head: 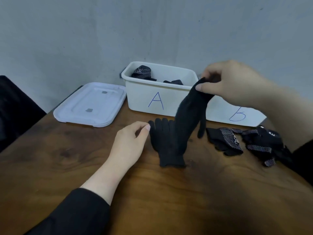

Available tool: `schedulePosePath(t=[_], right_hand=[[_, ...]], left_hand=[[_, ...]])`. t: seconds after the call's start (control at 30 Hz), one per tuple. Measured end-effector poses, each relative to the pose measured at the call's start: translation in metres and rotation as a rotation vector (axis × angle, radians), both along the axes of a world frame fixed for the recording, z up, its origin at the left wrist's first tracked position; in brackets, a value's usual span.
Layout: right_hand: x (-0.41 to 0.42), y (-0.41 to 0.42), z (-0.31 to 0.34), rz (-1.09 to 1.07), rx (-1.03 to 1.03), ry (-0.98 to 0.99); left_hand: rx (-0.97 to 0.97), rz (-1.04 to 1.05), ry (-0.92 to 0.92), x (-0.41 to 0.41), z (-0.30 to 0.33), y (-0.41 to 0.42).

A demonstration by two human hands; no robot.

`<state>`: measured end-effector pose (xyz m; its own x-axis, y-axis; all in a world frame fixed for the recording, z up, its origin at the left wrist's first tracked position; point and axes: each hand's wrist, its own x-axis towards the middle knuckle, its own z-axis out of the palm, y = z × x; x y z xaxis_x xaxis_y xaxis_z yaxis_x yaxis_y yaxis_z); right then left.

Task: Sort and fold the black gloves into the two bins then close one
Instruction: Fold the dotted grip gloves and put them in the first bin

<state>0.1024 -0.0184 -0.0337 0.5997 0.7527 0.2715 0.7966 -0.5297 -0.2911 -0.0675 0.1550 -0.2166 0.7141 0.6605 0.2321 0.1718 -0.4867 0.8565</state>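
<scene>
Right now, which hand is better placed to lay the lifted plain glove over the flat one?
Right. The right hand already pinches the lifted plain glove by its cuff above the flat glove; the left hand rests empty beside it.

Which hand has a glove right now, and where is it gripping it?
The right hand pinches a plain black glove by its cuff end, the fingers hanging down. The left hand holds nothing.

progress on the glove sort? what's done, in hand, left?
Done: two dotted gloves already sit in bin A.
In hand: right hand lifts a plain black glove by its cuff over another plain glove lying flat; left hand rests beside it.
Left: dotted gloves on the table, bin B, and the lid, still off.
</scene>
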Motion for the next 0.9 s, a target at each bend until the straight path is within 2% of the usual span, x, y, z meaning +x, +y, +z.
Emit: schedulePosePath(t=[0.1,0.33,0.47,0.57,0.63,0.73,0.83,0.9], right_hand=[[0.001,0.003,-0.006,0.055,0.033,0.207],[0.009,0.025,-0.025,0.039,0.059,0.17],[0.022,0.044,-0.025,0.025,0.181,-0.054],[0.017,0.044,-0.034,0.18,0.241,-0.261],[0.003,0.039,-0.058,0.267,0.289,-0.368],[-0.027,0.024,-0.122,0.415,0.236,-0.478],[-0.051,-0.001,-0.183,0.383,0.075,-0.228],[-0.053,-0.019,-0.202,0.346,0.094,-0.066]], left_hand=[[0.004,0.016,-0.014,0.002,-0.001,0.001],[-0.015,0.058,0.012,0.008,-0.001,0.004],[0.005,0.051,0.036,0.009,-0.003,0.004],[0.006,0.07,0.056,0.008,-0.004,0.006],[0.023,0.087,0.076,0.008,-0.004,0.009],[0.061,0.066,0.136,0.01,-0.008,0.009],[0.127,0.012,0.196,0.013,-0.012,0.004],[0.166,-0.017,0.225,0.014,-0.014,0.003]])
